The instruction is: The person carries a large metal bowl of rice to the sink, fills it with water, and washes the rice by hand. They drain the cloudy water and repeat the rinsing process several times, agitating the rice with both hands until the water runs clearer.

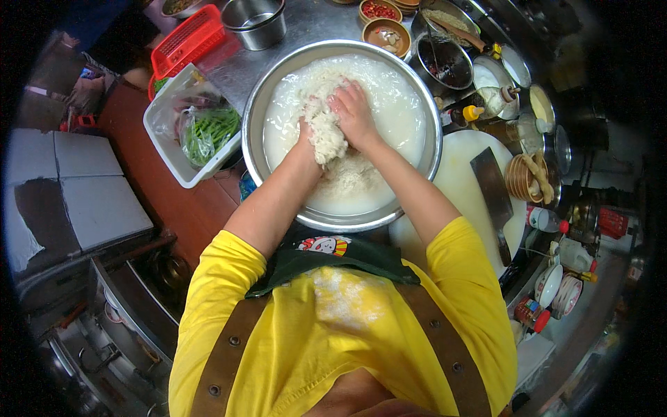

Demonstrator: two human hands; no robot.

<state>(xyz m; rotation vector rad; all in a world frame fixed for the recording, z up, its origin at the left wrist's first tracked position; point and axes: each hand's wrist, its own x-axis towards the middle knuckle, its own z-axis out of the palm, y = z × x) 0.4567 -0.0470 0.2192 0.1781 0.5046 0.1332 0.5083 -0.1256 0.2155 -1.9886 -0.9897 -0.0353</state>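
A wide stainless steel basin point(433, 104) holds milky white liquid point(396, 104). Above the liquid, a pale, shaggy, crumbly mass point(325, 130) is held between both hands, and more of it lies lower in the basin. My left hand point(307, 125) is under and around the mass on its left side, its fingers largely hidden. My right hand point(354, 112) presses against the right side with curled fingers. The mass looks like wet rice or dough; which one, I cannot tell.
Left of the basin is a white plastic bin point(177, 169) with bagged greens point(208, 133), near a red basket point(185, 41). On the right, a cleaver point(490, 193) lies on a round cutting board point(458, 161). Bowls of chillies point(379, 10) and garlic point(386, 37), and bottles, stand beyond.
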